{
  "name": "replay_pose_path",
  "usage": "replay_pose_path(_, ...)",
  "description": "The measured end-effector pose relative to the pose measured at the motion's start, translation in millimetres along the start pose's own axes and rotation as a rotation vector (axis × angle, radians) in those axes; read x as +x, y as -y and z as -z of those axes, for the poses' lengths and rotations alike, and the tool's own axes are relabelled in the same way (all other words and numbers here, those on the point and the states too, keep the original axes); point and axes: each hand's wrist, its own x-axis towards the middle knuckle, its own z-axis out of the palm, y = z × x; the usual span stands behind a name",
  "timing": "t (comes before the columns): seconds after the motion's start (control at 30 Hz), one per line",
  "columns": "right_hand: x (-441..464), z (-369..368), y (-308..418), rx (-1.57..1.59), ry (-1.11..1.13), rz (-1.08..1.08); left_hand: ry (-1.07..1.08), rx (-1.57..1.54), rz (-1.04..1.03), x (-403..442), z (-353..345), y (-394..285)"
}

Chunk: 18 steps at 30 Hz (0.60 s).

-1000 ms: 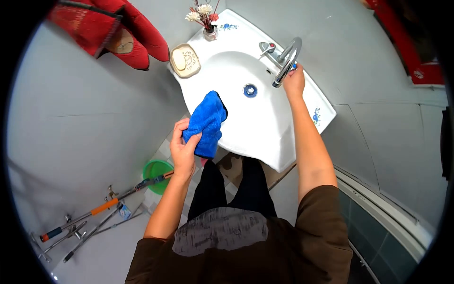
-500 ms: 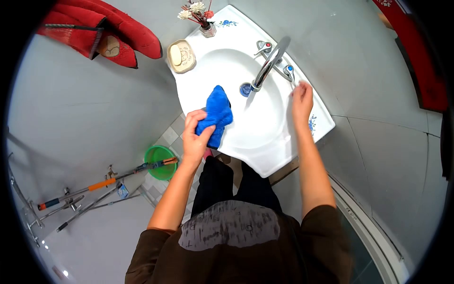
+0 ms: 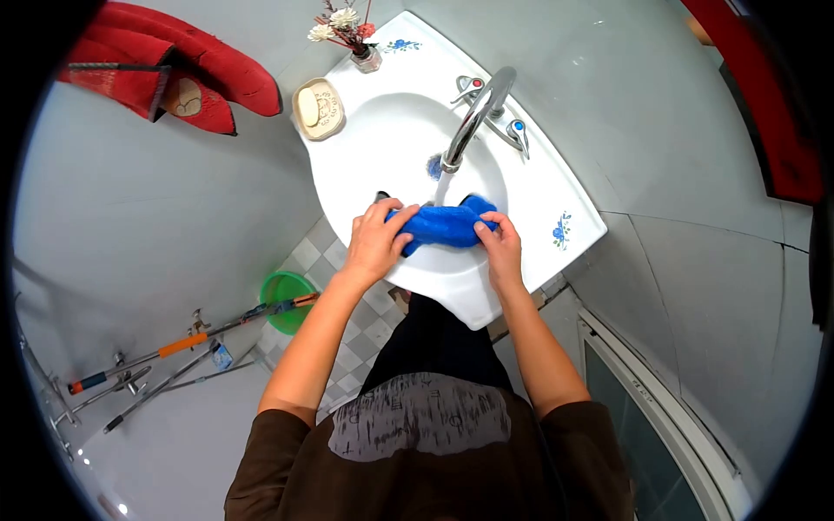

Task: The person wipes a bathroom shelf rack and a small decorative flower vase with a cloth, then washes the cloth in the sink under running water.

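Note:
A blue cloth [image 3: 441, 226] is stretched sideways over the front of the white sink [image 3: 347, 178], with both hands on it. My left hand [image 3: 376, 239] grips its left end and my right hand [image 3: 501, 247] pinches its right end. Just beyond the cloth is the chrome faucet [image 3: 473, 122], with water running from its spout. The blue-marked tap handle [image 3: 519, 135] is on the right of the faucet, and the red-marked handle [image 3: 469, 86] is on the left. The drain [image 3: 434, 167] shows partly beside the spout.
A soap dish [image 3: 319, 108] and a small vase of flowers [image 3: 366, 58] stand on the sink's left rim. Red slippers [image 3: 187, 69] hang on the left wall. Lower left are a green bucket [image 3: 288, 285] and a long pole with an orange section [image 3: 182, 345].
My right hand has left the blue-marked handle and taken hold of the cloth. The cloth has moved right and is now spread between both hands. Water now runs from the spout.

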Motion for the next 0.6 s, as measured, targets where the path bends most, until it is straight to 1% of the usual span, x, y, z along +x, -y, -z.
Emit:
replay_pose_path(0.07,-1,9,-3,0.002,-0.026,0.009,-0.011,0.15,0.121,2,-6,6)
replay_pose_path(0.1,1,17,-8,-0.191,0.005,0.015,-0.018,0.209,0.188,5,-8,9)
replay_pose_path(0.13,1,22,-13,-0.383,0.039,0.019,-0.021,0.199,0.19,7,-8,11)
replay_pose_path(0.17,-3,17,-7,-0.528,0.091,0.028,0.053,0.191,0.211,9,-7,13)
replay_pose_path(0.2,-7,10,4,-0.534,0.094,0.025,0.127,0.185,0.233,9,-6,15)
replay_pose_path(0.23,-12,3,16,-0.898,0.147,0.066,0.098,0.095,0.194,7,-7,16)
replay_pose_path(0.27,-17,-5,26,-1.26,0.202,0.107,0.101,0.091,0.202,4,-7,16)
replay_pose_path(0.3,-17,-11,33,-1.329,0.229,0.06,0.125,0.032,0.124,0,-7,16)
replay_pose_path(0.33,-15,-12,29,-1.335,0.239,0.058,0.145,-0.027,0.046,-5,-8,15)
replay_pose_path(0.37,-12,-12,22,-1.307,0.237,0.194,0.159,-0.01,-0.011,-9,-9,13)
replay_pose_path(0.4,-7,-12,14,-1.274,0.233,0.33,0.155,-0.013,-0.002,-11,-11,13)
replay_pose_path(0.43,2,-14,6,-1.154,0.312,0.434,0.182,-0.118,0.024,-14,-15,13)
replay_pose_path(0.47,5,-22,1,-1.158,0.32,0.432,0.21,-0.224,0.05,-16,-18,12)
replay_pose_path(0.5,7,-31,-4,-1.167,0.401,0.534,0.133,-0.285,0.023,-18,-20,10)
replay_pose_path(0.53,7,-36,-9,-1.173,0.481,0.638,0.131,-0.288,0.029,-18,-20,12)
replay_pose_path(0.57,9,-37,-13,-1.309,0.501,0.619,0.068,-0.288,0.036,-16,-19,14)
replay_pose_path(0.6,15,-37,-15,-1.312,0.507,0.621,0.004,-0.288,0.044,-14,-17,16)
